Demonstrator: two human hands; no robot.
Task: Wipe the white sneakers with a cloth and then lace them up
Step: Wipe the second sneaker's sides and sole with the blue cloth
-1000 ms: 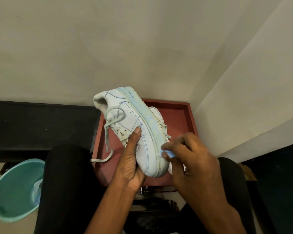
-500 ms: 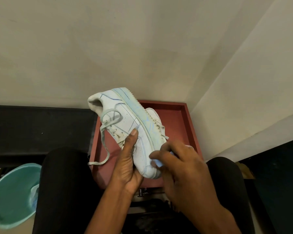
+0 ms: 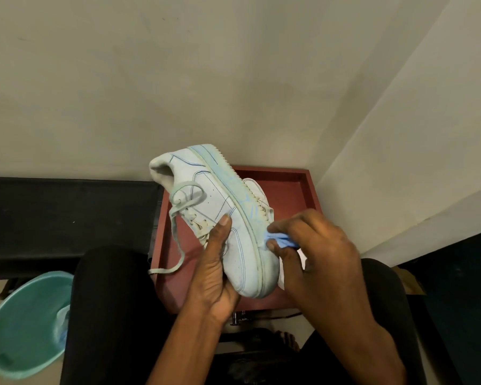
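Sneaker (image 3: 222, 218) tips sideways above the red tray (image 3: 297, 190) — the left hand (image 3: 211, 273) curls its fingers round the upper, the right hand (image 3: 317, 254) pinches the blue cloth (image 3: 278, 241) against the sole edge. Short, firm strokes along that edge should work best.

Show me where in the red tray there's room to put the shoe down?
Barest is the back right corner of the red tray, between the second sneaker and the tray's right wall. A smaller strip lies front left, under the dangling lace. The middle is crowded by the held sneaker, left hand, right hand and cloth.
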